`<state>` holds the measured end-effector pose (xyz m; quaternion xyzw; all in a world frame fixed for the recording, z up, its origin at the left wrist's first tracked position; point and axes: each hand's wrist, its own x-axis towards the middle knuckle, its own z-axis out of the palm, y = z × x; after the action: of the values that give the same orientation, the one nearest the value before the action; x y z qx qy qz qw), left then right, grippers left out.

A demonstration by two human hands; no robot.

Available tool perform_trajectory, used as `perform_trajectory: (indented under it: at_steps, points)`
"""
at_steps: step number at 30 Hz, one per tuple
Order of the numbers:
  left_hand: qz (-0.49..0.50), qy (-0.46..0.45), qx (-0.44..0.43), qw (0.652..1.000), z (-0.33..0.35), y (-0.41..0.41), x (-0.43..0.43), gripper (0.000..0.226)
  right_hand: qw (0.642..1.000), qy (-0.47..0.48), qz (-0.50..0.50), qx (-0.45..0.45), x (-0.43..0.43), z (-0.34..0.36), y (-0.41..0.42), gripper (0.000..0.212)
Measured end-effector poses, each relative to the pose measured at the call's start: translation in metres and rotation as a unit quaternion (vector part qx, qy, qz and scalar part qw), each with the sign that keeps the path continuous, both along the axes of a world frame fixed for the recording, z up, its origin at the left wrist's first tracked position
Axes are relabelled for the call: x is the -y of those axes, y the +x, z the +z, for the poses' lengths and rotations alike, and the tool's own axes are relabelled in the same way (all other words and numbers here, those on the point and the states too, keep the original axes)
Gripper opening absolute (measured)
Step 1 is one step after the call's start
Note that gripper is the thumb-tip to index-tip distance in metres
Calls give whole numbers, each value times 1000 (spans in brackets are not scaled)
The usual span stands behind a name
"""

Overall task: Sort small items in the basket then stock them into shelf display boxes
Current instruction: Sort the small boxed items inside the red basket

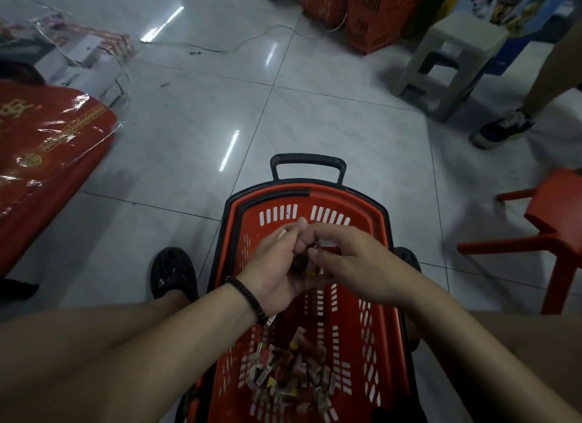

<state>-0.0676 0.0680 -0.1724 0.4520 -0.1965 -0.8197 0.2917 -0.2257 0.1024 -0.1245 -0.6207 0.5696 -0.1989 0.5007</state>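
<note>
items (pixel 281 234) half-hidden in left hand (pixel 277 266), basket (pixel 252 216) cropped

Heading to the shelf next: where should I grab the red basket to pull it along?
Likely the black loop handle at the red basket's far end: it stands clear of the rim, with an open gap under its bar. Reach from above and curl fingers round the bar.

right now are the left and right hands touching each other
Touching. The head view shows left hand and right hand fingertips meeting above the basket, gripping small items.
</note>
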Motion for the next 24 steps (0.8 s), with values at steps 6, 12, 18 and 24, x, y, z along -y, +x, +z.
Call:
perform_trajectory:
  at_steps: [6,12,18,24]
  points:
    - [44,4,19,999,1,5,6,33,998,18,-55,-7,-3,5,-4,31]
    - [40,-20,25,999,-2,12,9,23,981,-16,-191,-36,-1,-4,-10,10]
    - [-26,-79,71,994,-2,16,10,17,977,-34,-210,11,2,-14,-2,12]
    - [-12,-25,2,1000,3,16,13,35,964,-4,-248,92,1,-19,8,8]
